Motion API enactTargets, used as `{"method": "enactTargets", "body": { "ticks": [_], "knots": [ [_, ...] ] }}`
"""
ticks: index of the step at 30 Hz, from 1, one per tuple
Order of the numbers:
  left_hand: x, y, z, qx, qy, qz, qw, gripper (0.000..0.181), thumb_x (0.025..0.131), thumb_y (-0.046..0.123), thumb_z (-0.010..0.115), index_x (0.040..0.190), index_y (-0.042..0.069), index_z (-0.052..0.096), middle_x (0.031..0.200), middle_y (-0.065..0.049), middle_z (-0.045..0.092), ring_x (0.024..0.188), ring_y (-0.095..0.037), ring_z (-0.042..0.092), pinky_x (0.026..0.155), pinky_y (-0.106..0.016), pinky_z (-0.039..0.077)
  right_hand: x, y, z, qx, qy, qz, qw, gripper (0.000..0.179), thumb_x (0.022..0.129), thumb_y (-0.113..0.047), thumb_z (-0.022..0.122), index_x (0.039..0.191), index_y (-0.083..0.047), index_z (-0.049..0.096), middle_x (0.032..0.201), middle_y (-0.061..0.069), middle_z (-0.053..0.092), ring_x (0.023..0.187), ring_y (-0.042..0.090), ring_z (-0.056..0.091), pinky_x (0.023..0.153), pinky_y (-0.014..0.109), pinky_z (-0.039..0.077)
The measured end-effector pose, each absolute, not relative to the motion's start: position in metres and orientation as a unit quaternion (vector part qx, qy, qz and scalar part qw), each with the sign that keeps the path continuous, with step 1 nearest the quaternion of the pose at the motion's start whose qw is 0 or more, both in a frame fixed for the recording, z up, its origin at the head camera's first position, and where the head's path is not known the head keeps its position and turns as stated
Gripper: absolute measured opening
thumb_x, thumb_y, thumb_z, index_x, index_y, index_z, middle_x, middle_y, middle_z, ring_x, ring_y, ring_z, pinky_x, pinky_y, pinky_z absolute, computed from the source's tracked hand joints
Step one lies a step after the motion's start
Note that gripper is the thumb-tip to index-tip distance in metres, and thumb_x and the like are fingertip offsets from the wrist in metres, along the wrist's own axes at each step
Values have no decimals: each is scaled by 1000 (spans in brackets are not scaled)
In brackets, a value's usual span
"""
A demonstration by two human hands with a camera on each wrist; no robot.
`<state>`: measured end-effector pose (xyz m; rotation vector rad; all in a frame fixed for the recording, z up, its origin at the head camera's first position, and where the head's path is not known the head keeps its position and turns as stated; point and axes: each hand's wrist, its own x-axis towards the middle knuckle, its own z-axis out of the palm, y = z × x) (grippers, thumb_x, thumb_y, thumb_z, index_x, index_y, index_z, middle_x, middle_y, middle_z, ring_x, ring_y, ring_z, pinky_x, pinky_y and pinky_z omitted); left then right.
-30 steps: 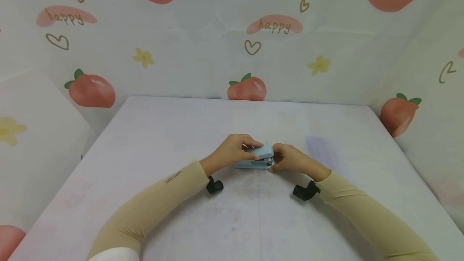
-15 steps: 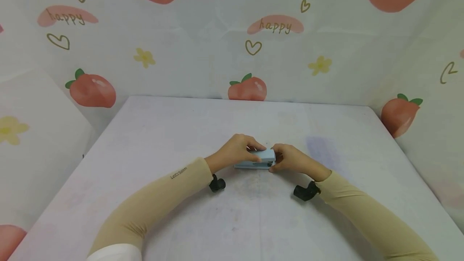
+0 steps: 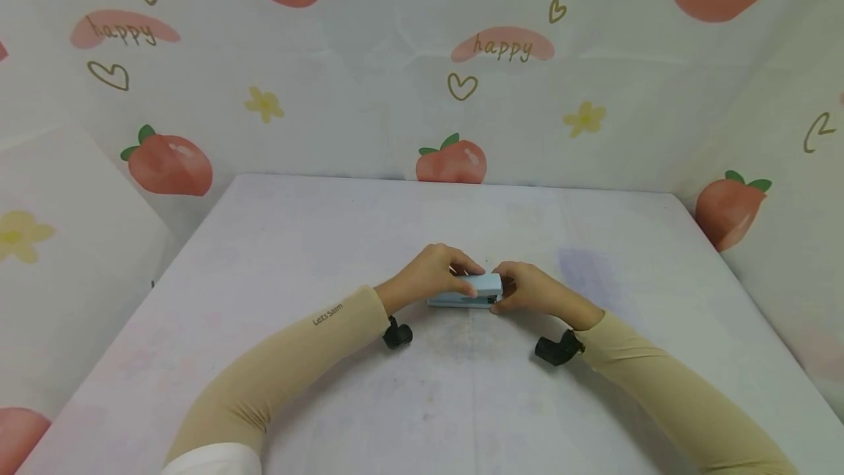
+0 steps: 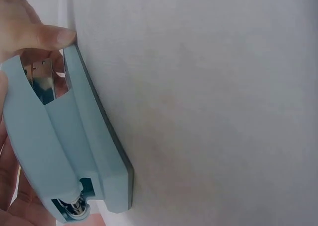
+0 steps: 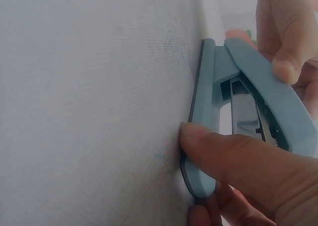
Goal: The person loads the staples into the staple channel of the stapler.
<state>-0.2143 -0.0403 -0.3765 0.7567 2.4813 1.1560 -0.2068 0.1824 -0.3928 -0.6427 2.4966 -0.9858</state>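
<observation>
A light blue stapler [image 3: 486,284] stands on the table in front of me, its metal magazine visible in both wrist views. My left hand [image 3: 427,275] grips its top arm from above, with the thumb on the near side and the fingers on the far side. At the stapler's right end, my right hand [image 3: 535,290] holds the base; in the right wrist view its thumb [image 5: 233,151] lies across the base's edge. A gap shows between the top arm [image 5: 278,89] and the base [image 5: 202,94]. Part of the right fingers is hidden behind the stapler.
The table [image 3: 369,402] has a white cover with faint stains and a bluish patch [image 3: 587,270] right of the hands. Behind it hangs a white cloth [image 3: 369,42] printed with peaches. A black wrist camera [image 3: 398,333] sits below the left wrist, another [image 3: 557,349] below the right.
The stapler's raised top arm has come down closer to the base. My left hand has shifted slightly right with it, while the right hand keeps its place at the base.
</observation>
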Motion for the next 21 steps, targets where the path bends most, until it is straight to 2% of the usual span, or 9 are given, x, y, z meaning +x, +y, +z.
{"method": "enactTargets", "body": {
  "ticks": [5,9,12,16,21],
  "knots": [
    [-215,-43,-382,276,861,399,152,41,79,21,81,118,19,71,114,3,70,102,-13,63,85,-23,52,-208,182,-396,-224,888,-354,191,44,75,-8,82,111,3,60,107,16,66,97,26,66,83,38,54],
    [-213,-53,-382,299,854,396,158,57,81,25,79,134,22,59,130,3,62,115,-14,59,99,-28,46,-206,183,-399,-229,890,-348,186,52,75,-13,83,118,1,59,109,14,64,98,25,63,85,40,53],
    [-208,-67,-375,305,851,397,155,67,83,29,78,143,25,48,140,2,53,125,-15,53,107,-34,40,-201,186,-397,-244,886,-356,171,63,74,-16,84,128,-2,55,117,14,61,105,28,60,90,43,51],
    [-203,-89,-361,291,864,392,122,77,85,35,75,150,23,36,148,-2,44,132,-20,46,110,-42,37,-193,192,-387,-280,871,-381,131,72,76,-13,83,138,-3,47,133,18,54,119,34,54,98,49,46],
    [-197,-111,-342,263,905,330,55,88,88,48,67,156,23,17,156,-1,29,141,-22,34,112,-48,32,-188,202,-374,-310,863,-395,60,72,78,-7,80,139,-2,44,141,16,49,127,33,49,104,47,41]
  ]
}}
